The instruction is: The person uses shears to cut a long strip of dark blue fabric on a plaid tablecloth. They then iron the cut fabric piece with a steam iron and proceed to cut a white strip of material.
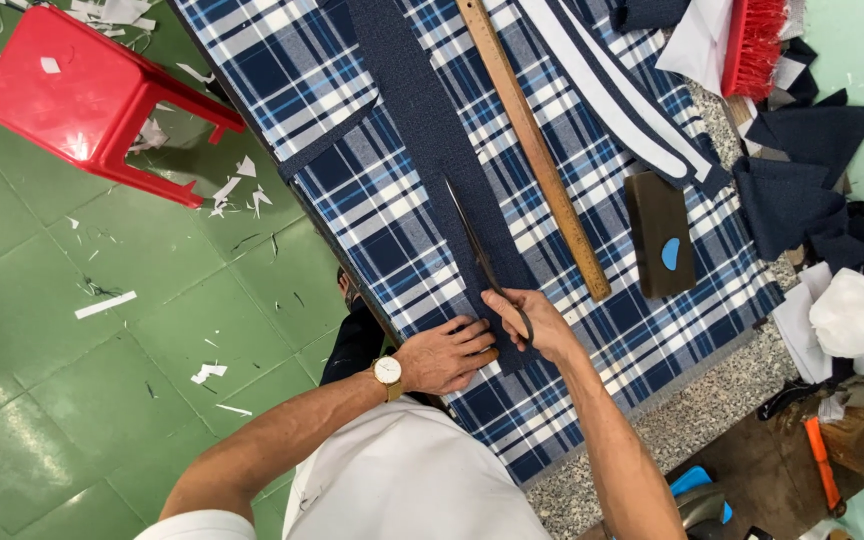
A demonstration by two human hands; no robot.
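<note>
On the far left a red plastic stool (87, 95) stands on the green floor (42, 400). Small white scraps (207, 372) lie all over that floor.

Next comes the person's left hand (442, 355), with a watch (387, 371) on the wrist. The hand lies flat, fingers (472, 335) spread a little, and it presses down on the near end of a long dark blue strip (432, 130). It holds nothing; it only pins the cloth in place.

The strip lies on a blue and white checked cloth (372, 200) that covers the surface. It runs from the hands up to the far edge.

Just beside the left hand is the right hand (542, 322). Its fingers are closed around the handles of long dark scissors (477, 250). The blades point away from the person and lie along the strip. They look almost closed, but I cannot tell for sure.

To the right of the scissors lies a long wooden ruler (532, 150), slanted the same way as the strip. Past it are white and dark bands (612, 90) of cloth. Then comes a dark block (652, 210) with a blue piece of chalk (670, 254) on top.

At the top right is a red brush (754, 45). Below it sit piles of dark blue cloth pieces (802, 180) and a white bundle (857, 315).
</note>
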